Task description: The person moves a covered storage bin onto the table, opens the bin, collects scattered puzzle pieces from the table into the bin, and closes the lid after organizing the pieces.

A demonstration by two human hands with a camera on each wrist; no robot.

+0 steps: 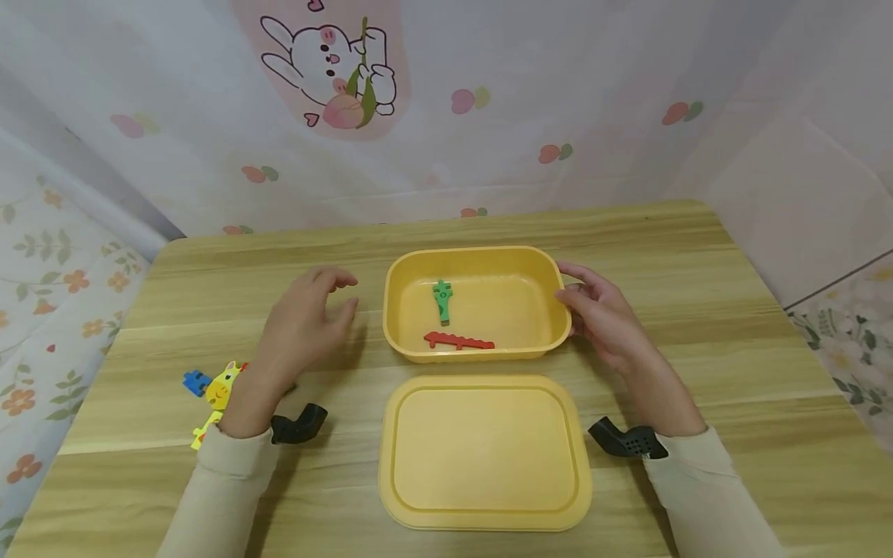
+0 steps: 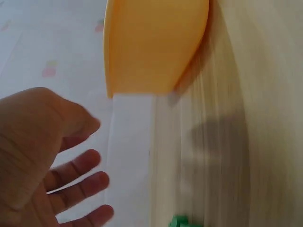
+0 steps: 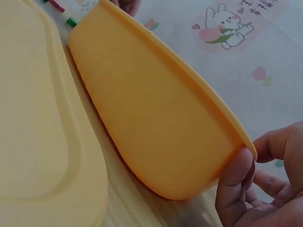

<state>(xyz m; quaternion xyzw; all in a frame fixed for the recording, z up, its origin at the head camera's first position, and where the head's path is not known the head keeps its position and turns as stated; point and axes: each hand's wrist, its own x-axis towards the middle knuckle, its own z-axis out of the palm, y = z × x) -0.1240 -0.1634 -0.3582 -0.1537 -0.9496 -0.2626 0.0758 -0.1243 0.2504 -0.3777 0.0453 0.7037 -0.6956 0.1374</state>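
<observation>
A yellow plastic box (image 1: 544,325) without its lid holds a green puzzle-like piece (image 1: 443,301) and a red, wavy-edged piece (image 1: 459,341). At the box's right end my right hand (image 1: 605,314) pinches the rim between thumb and fingers, seen closely in the right wrist view. My left hand (image 1: 301,322) hovers to the left of the box, apart from it, fingers loosely bent with nothing between them. Below the left forearm lie a yellow giraffe-head piece (image 1: 222,387) and a blue piece (image 1: 197,382), partly hidden by the wrist.
The flat yellow lid (image 1: 485,453) lies on the wooden table (image 1: 698,310) in front of the box. Another green piece (image 2: 182,221) shows at the bottom of the left wrist view. A printed white curtain (image 1: 593,101) hangs behind the table.
</observation>
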